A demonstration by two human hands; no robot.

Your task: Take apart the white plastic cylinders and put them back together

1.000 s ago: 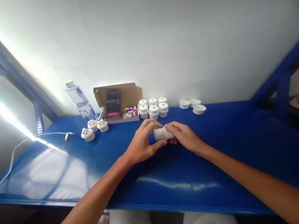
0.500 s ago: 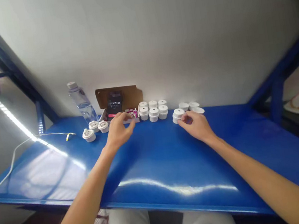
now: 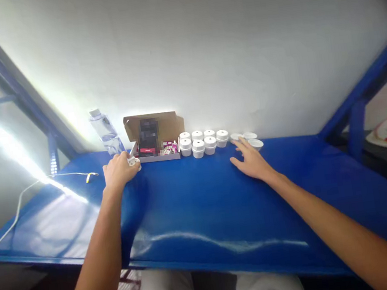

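Note:
My left hand (image 3: pixel 120 171) is over the white round pieces at the left; one white piece (image 3: pixel 134 162) shows beside its fingertips, and the hand hides the others. Whether it grips one cannot be made out. My right hand (image 3: pixel 250 158) is spread, its fingertips at the white lids or cups on the right, with nothing seen in its grasp. One white cup (image 3: pixel 256 144) stands just right of its fingers. Several lidded white containers (image 3: pixel 199 148) stand in two rows between the hands, the rightmost container (image 3: pixel 222 138) near the wall.
An open cardboard box (image 3: pixel 169 123) holds a dark phone (image 3: pixel 148 134) and small pink items. Behind my left hand stands a clear bottle (image 3: pixel 108 135). A white cable (image 3: pixel 18 208) lies on the blue table (image 3: pixel 201 201) at the left. Blue frame bars rise at both sides.
My left hand has moved left from the box to the white pieces. The container by my right hand now stands farther back and left, beside the rows, and my right hand has opened.

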